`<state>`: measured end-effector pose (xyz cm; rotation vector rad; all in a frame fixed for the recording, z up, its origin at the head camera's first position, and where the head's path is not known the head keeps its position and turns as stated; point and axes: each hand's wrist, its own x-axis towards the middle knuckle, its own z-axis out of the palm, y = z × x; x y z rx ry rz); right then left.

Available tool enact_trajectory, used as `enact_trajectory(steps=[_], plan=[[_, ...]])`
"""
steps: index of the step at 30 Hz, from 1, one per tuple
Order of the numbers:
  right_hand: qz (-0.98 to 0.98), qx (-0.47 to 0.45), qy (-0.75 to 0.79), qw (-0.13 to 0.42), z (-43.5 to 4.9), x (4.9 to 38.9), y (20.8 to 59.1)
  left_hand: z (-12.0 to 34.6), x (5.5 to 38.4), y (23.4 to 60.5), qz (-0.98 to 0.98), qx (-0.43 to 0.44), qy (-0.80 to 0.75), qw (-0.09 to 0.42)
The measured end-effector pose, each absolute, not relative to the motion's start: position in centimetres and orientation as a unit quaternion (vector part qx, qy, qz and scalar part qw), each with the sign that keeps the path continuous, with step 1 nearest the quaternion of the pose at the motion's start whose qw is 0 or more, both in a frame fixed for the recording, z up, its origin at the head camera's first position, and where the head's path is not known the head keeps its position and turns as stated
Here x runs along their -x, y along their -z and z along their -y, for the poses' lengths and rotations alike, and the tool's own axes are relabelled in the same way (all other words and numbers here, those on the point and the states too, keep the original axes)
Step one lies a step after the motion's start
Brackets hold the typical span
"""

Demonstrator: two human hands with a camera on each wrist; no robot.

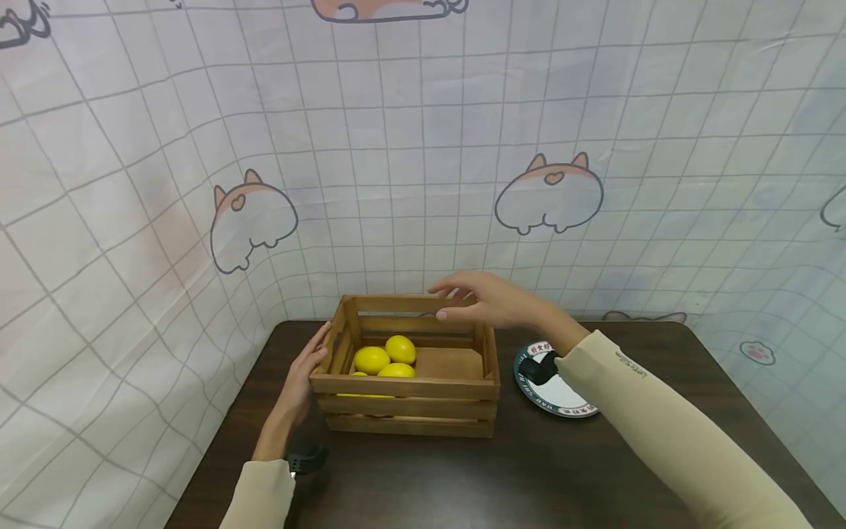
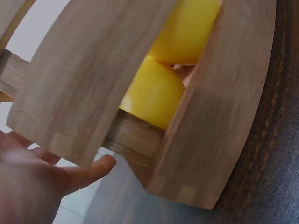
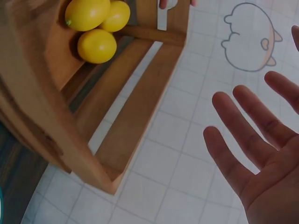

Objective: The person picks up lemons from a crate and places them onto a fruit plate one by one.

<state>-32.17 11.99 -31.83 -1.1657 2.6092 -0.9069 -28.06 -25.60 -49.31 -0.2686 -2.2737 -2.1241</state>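
Observation:
A slatted wooden crate (image 1: 429,408) stands on the dark table, with several yellow lemons (image 1: 371,360) gathered in its left half. Along the crate's left end lies my left hand (image 1: 300,382), touching the wood with extended fingers; in the left wrist view its thumb (image 2: 93,173) points along the crate's corner. My right hand (image 1: 489,300) hovers over the crate's back right corner, holding nothing. Its fingers (image 3: 243,130) are spread apart in the right wrist view, away from the lemons (image 3: 97,46). The front slats partly hide the lower lemons.
A round plate (image 1: 565,398) with a dark green patterned rim sits right of the crate, partly covered by my right sleeve. A grid-patterned cloth (image 1: 410,176) hangs behind the table (image 1: 410,485). A thin cable (image 1: 644,317) lies at the back right edge.

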Motion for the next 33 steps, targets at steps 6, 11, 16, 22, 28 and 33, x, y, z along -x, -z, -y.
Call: enact_trajectory(steps=[6, 11, 16, 22, 28, 33], plan=[[-0.864, 0.398, 0.295, 0.086, -10.3, 33.0, 31.8, 25.2, 28.2, 49.9, 0.712, 0.093, 0.696, 0.003], [-0.867, 0.399, 0.284, 0.093, -9.0, 33.9, 32.2, 25.0, 28.1, 50.4, 0.704, 0.093, 0.704, 0.008], [-0.87, 0.389, 0.283, 0.11, -7.7, 34.8, 32.7, 24.9, 28.1, 50.7, 0.687, 0.1, 0.72, 0.006], [-0.859, 0.403, 0.287, 0.133, -6.3, 36.1, 33.6, 24.8, 28.2, 51.1, 0.675, 0.107, 0.73, 0.012], [-0.85, 0.418, 0.283, 0.151, -5.1, 37.2, 34.6, 24.8, 28.1, 51.2, 0.67, 0.11, 0.734, 0.017], [-0.852, 0.414, 0.278, 0.16, -4.2, 38.0, 35.6, 24.7, 28.1, 51.2, 0.669, 0.114, 0.734, 0.017]])
